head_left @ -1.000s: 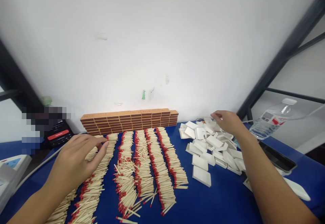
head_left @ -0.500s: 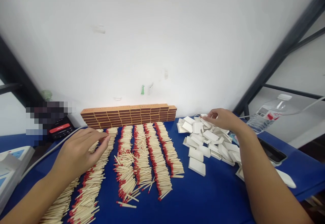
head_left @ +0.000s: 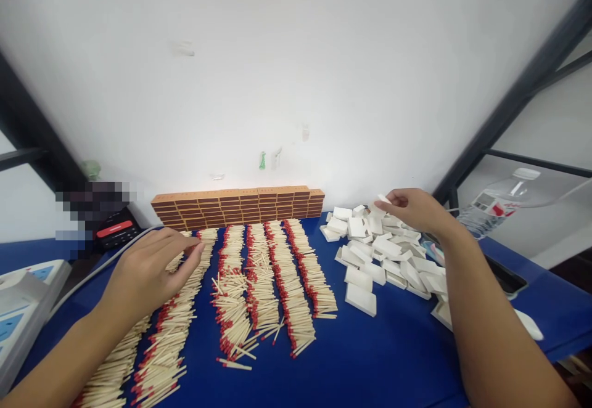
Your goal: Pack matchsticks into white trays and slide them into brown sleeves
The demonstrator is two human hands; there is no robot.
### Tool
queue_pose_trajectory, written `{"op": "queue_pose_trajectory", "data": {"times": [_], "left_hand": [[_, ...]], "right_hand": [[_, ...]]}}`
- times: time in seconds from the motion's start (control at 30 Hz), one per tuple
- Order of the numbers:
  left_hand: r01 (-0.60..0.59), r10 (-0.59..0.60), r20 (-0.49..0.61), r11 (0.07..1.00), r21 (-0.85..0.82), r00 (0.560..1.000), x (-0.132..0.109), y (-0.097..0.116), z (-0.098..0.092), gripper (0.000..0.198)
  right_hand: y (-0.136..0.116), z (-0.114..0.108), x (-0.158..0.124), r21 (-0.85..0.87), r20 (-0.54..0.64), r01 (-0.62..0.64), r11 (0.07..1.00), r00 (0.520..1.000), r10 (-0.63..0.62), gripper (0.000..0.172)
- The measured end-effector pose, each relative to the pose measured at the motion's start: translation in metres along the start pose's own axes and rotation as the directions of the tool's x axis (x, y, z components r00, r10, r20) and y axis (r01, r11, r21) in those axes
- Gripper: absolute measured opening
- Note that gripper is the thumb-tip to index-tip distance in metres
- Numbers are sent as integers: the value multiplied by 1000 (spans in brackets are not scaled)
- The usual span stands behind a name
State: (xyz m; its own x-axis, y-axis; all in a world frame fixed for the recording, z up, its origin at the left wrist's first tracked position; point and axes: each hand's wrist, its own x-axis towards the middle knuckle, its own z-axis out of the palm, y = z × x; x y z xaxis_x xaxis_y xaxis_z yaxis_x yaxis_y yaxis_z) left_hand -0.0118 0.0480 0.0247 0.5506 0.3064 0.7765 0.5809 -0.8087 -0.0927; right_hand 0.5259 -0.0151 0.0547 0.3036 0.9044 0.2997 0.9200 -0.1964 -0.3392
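My left hand (head_left: 150, 266) hovers over the two leftmost rows of red-tipped matches (head_left: 169, 334), its thumb and fingers apart with nothing seen between them. Over the back of a heap of white matchbox trays (head_left: 386, 248), my right hand (head_left: 407, 208) pinches one small white tray (head_left: 380, 203) between thumb and fingers. Four more rows of matches (head_left: 289, 285) run across the middle of the blue table. Behind them, against the wall, stands a long stack of orange and brown matchboxes (head_left: 240, 208).
A power strip (head_left: 32, 309) lies at the left, with a cable and a black device (head_left: 115, 229) behind it. At the right are a clear plastic bottle (head_left: 502, 201) and a dark phone (head_left: 506, 274). Metal frame bars rise on both sides.
My right hand has lifted slightly from the back of the heap, and a white tray now shows in its fingers. My left hand has barely moved. The view has shifted a little.
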Motion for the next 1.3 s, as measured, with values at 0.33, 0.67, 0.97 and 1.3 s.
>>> {"op": "queue_pose_trajectory", "data": {"times": [0.33, 0.67, 0.97, 1.3], "left_hand": [[-68, 68, 25, 997, 32, 997, -1, 2, 0, 6], [-63, 63, 40, 998, 6, 997, 0, 6, -2, 2], [215, -130, 366, 956, -201, 921, -1, 38, 0, 59], [303, -108, 440, 864, -402, 892, 2, 68, 0, 37]], "right_hand": [[-33, 21, -1, 83, -166, 123, 989, 980, -108, 53], [-97, 49, -22, 259, -71, 331, 907, 943, -324, 51], [-187, 76, -90, 718, 111, 475, 508, 642, -759, 20], [-194, 82, -104, 729, 167, 498, 469, 536, -828, 17]]}}
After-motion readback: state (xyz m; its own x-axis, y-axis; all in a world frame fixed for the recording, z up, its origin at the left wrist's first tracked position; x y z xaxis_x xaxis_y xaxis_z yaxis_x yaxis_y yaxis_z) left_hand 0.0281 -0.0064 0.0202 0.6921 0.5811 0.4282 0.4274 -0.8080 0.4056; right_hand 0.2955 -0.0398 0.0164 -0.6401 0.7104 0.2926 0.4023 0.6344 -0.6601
